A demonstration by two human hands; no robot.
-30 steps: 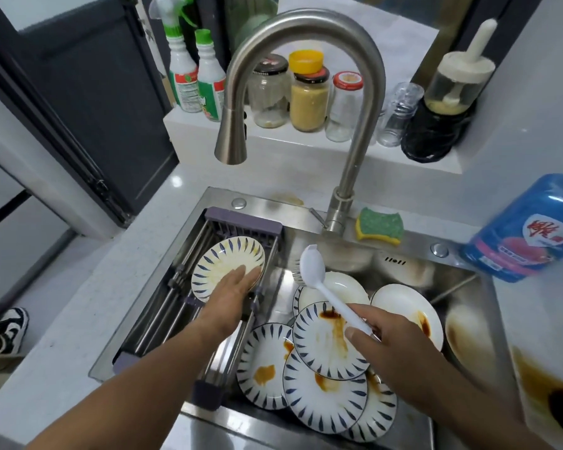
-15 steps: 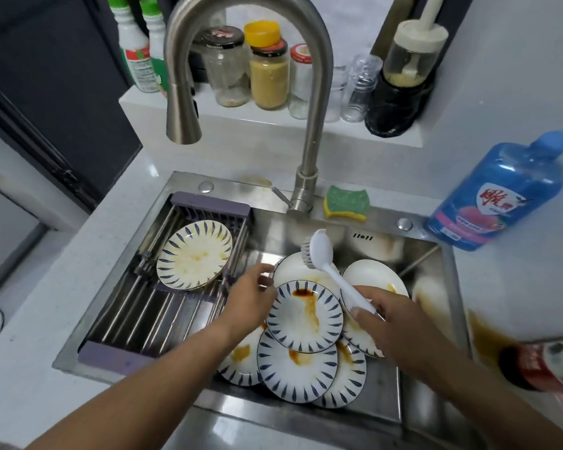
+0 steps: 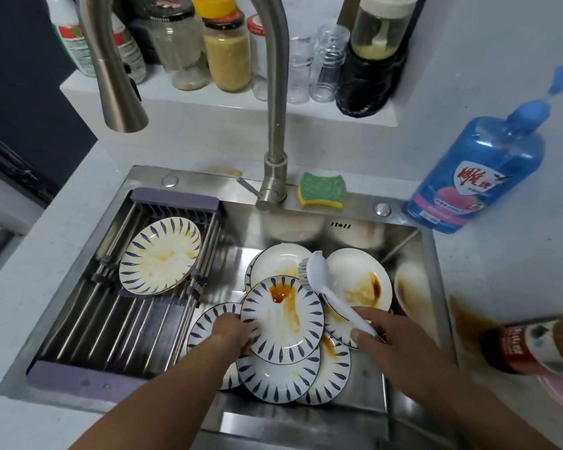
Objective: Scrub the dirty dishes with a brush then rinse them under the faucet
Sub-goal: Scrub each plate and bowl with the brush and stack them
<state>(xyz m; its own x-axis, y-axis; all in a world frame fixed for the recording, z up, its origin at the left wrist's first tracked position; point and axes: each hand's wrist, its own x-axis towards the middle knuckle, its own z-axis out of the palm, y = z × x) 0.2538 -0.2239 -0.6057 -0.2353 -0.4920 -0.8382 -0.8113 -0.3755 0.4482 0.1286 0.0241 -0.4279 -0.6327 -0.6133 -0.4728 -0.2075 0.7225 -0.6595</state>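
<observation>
A rack (image 3: 117, 323) spans the left half of the sink (image 3: 202, 180), which is set into the white desk (image 3: 43, 274). A stained plate (image 3: 160, 256) with blue dashes lies on the rack. To its right, the left hand (image 3: 229, 332) grips the left edge of the top plate (image 3: 281, 319) of an overlapping pile of dirty plates on the sink floor, its fingers curled on the rim. The faucet (image 3: 275, 125) rises behind the pile. The right hand (image 3: 390, 339) holds the white brush (image 3: 335, 298), fingers clamped round the handle, with the bristles at the top plate's far edge. A green sponge (image 3: 321, 190) lies on the sink's back rim. Further right, a blue soap bottle (image 3: 475, 177) stands on the desk.
</observation>
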